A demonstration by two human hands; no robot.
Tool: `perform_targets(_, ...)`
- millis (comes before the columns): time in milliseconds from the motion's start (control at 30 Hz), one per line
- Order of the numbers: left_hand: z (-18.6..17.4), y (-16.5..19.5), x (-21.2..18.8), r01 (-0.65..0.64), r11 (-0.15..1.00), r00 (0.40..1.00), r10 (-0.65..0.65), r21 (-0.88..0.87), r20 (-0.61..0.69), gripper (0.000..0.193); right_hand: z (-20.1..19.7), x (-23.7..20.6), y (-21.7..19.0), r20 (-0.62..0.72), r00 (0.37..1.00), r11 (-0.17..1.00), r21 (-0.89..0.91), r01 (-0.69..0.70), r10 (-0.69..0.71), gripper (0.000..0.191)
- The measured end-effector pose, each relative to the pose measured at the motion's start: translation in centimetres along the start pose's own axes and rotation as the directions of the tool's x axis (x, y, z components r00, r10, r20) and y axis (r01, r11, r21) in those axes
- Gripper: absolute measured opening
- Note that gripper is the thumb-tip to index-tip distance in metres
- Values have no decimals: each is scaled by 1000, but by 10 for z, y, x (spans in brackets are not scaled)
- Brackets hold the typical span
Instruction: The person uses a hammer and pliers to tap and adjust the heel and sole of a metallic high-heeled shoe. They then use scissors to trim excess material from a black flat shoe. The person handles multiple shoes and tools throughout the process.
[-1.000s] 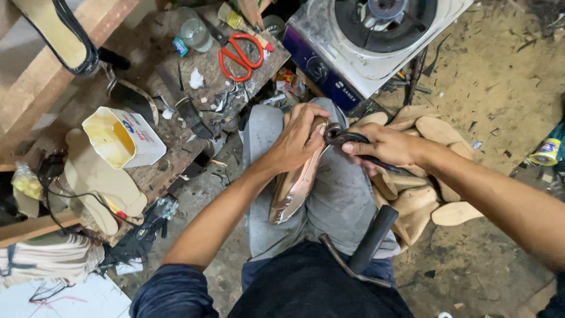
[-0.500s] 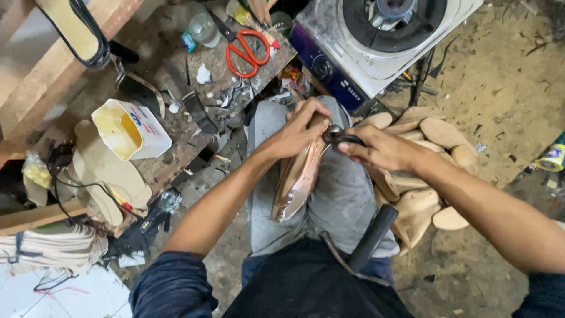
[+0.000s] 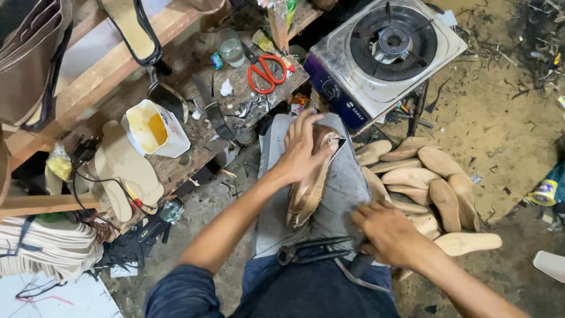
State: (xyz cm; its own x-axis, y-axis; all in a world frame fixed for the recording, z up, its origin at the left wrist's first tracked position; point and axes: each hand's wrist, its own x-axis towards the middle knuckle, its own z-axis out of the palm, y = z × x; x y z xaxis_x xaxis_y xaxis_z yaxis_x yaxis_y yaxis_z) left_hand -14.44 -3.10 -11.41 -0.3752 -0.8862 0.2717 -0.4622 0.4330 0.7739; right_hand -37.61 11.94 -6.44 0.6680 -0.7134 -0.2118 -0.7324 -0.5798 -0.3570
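Now left hand (image 3: 303,150) pressing shoe (image 3: 312,182), pliers (image 3: 312,250) on lap

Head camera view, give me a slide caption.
Left hand presses a tan shoe on the lap; right hand rests near pliers.

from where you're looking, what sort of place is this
Most likely a small shoemaking workshop: a pile of wooden shoe forms on the dirt floor, cut soles on the cluttered bench, and the left hand pressing a half-made shoe.
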Motion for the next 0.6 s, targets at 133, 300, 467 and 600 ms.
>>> perform_targets(133, -3, 24, -33, 68, 993, 997, -64, -94, 44, 100, 29, -32, -17, 101, 991, 992, -96, -77, 87, 49)
perform_targets(300, -34, 14, -8, -119, 916, 947, 221, -383, 233, 86, -17, -54, -3, 426, 900, 936, 274, -220, 87, 44)
perform_targets(467, -40, 13, 6, 178, 889, 929, -10, -423, 369, 77, -94, -62, 6, 318, 860, 857, 203, -473, 399, 41)
perform_targets(600, -34, 15, -2, 181, 875, 942, -23, -450, 334, 75, -114, -68, -24, -562, 646, 829, 517, -214, 517, 46)
